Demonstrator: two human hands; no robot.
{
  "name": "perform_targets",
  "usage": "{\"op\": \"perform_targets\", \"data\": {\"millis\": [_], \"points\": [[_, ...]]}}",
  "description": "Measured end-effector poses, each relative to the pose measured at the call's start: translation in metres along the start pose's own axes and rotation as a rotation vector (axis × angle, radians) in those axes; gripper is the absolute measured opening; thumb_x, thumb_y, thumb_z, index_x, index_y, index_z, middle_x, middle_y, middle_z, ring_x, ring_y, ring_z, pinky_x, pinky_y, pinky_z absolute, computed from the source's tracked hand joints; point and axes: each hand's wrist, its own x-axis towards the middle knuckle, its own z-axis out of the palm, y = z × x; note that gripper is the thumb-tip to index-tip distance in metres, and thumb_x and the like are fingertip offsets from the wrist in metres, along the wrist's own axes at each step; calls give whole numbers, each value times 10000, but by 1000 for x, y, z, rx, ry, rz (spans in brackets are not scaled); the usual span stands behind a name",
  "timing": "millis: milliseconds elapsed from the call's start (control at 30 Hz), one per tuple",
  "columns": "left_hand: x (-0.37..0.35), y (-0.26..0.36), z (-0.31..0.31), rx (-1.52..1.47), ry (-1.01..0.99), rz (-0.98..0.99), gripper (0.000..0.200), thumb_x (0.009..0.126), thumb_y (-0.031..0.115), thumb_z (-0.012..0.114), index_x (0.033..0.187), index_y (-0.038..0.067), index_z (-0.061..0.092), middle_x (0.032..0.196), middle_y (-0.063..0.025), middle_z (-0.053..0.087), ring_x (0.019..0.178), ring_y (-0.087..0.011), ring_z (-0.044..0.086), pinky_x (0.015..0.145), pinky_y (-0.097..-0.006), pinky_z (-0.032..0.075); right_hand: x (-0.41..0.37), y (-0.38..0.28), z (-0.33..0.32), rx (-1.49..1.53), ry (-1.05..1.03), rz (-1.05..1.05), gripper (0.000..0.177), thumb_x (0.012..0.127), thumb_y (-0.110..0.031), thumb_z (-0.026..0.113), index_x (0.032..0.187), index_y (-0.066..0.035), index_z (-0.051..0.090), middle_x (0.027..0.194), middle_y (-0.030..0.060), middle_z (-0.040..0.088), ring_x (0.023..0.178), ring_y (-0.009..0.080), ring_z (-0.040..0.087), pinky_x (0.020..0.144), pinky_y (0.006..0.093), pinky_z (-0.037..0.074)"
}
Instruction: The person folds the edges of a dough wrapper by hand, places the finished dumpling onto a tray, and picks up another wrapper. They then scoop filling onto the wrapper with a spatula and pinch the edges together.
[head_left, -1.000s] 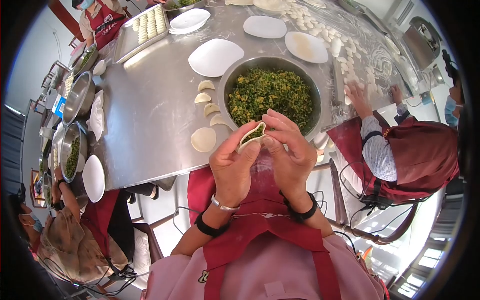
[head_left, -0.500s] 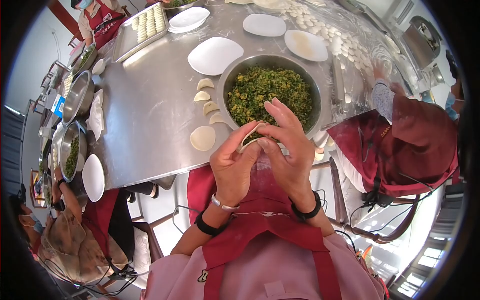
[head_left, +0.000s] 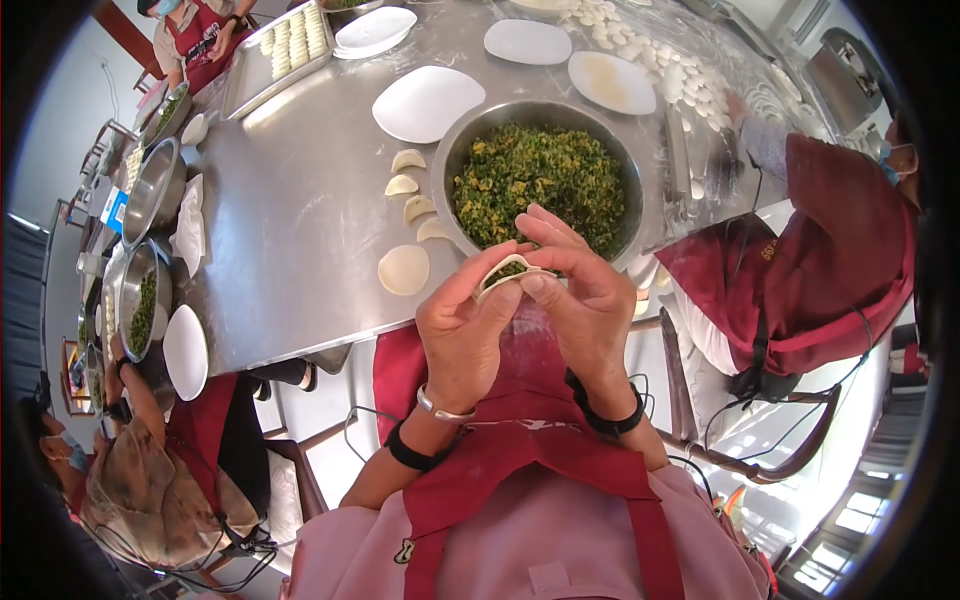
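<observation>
Between my left hand and my right hand, a folded dough wrapper with green filling showing is held by both thumbs and fingers. The wrapper is partly open on top, just in front of the steel bowl. Chopped green and yellow filling lies in that bowl. Left of the bowl are several folded dumplings in a column, and below them a flat round wrapper lies on the steel table.
White plates stand behind the bowl. A tray of dumplings is at the back left. Many dough pieces lie at the back right. A co-worker leans over the table at right; others are at left. Metal bowls stand at the left.
The wrapper between my hands now shows its green filling and is tilted more toward the camera. At the right, the co-worker's arm and body have shifted.
</observation>
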Motion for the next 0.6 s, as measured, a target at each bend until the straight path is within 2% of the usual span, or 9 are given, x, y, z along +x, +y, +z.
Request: {"op": "perform_targets", "data": {"millis": [267, 333, 433, 533, 600], "points": [[-3, 4, -2, 181, -16, -32, 357, 958, -19, 634, 1310, -65, 599, 1220, -118, 662, 1083, -124, 619, 924, -248, 506, -1, -1, 1, -118, 10, -117, 125, 826, 26, 730, 946, 7, 697, 1167, 174, 717, 1286, 329, 570, 1029, 414, 477], [-2, 3, -4, 222, -19, -43, 370, 959, -11, 637, 1322, -63, 593, 1222, -108, 660, 1078, -117, 615, 912, -242, 503, -1, 6, -2, -123, -8, -111, 171, 831, 11, 734, 999, 9, 704, 1202, 177, 703, 1306, 331, 553, 1033, 413, 476], [-3, 4, -6, 114, 11, -106, 389, 974, 4, 618, 1354, -62, 568, 1235, -108, 656, 1078, -117, 614, 910, -239, 500, 1, 5, -4, -89, -29, -42, 240, 837, -13, 741, 1074, 7, 711, 1261, 177, 676, 1340, 331, 522, 1035, 408, 476], [-2, 5, -12, 187, -76, -84, 394, 1011, 29, 549, 1386, -84, 506, 1283, -158, 627, 1141, -211, 637, 1013, -353, 537, 4, -2, -5, -52, -88, 25, 290, 841, -37, 749, 1126, -1, 717, 1316, 174, 648, 1369, 328, 493, 1038, 399, 476], [-3, 5, -11, 195, -92, -68, 399, 1018, 32, 532, 1397, -84, 493, 1292, -161, 619, 1156, -216, 630, 1017, -358, 535, 4, 0, -7, -39, -128, 33, 289, 837, -44, 755, 1122, -7, 723, 1325, 171, 644, 1376, 326, 487, 1036, 395, 480]]}}
